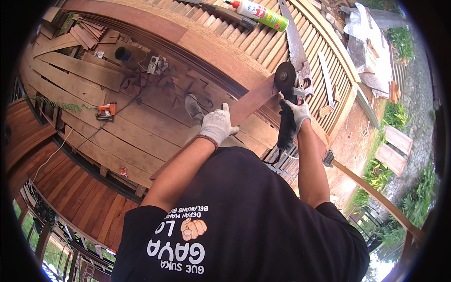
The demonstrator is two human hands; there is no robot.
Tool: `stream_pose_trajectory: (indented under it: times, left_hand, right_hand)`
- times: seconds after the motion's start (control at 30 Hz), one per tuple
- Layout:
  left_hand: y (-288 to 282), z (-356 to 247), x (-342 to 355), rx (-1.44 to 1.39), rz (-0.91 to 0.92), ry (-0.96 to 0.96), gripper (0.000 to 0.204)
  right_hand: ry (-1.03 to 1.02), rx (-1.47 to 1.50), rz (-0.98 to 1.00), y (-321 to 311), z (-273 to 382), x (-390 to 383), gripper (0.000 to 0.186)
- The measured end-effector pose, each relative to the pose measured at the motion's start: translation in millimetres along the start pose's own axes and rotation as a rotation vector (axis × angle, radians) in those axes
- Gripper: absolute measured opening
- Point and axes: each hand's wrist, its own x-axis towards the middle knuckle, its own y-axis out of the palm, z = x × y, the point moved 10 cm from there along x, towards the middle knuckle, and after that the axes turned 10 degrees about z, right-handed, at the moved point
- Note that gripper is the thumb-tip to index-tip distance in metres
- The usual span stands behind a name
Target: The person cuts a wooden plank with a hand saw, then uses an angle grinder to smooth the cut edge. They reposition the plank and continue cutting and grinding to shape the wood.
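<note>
While both gloved hands work at the centre of the frame, the left hand (217,125) in its white knit glove is closed down over the long reddish-brown wooden plank (251,101), pinning it just left of the middle. That plank runs on a slant from lower left to upper right, and its far end meets the dark round disc of the black handheld angle grinder (287,101). The right hand (297,113), also in a white glove, is wrapped tight around the grinder's body, disc uppermost. Whether the disc actually bites the plank's end or only sits against it is hard to tell from this angle.

Just beyond the disc, toward the upper right, a long grey handsaw (295,44) lies on the slatted wooden panel (263,44), its blade running up toward the top edge. A white glue bottle with a green label (257,13) rests near the top centre. At middle left, an orange and black nail gun (106,111) sits on the wide plank floor (94,94), well apart from the hands, with open boards between.
</note>
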Motion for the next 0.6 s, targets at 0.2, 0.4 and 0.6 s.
stream_pose_trajectory:
  times: [0.2, 0.4, 0.6]
  left_hand:
    - [0, 0, -1, 0.010, -0.018, 0.010, 0.104]
    - [-1, -1, 0, 0.006, -0.037, 0.014, 0.100]
    - [-2, 0, -1, -0.010, -0.054, 0.012, 0.091]
  right_hand:
    - [0.026, -0.023, -0.019, 0, -1, -5, 0.032]
    - [0.050, -0.097, -0.027, -1, -12, -22, 0.035]
    - [0.101, -0.098, -0.022, 4, -23, -48, 0.036]
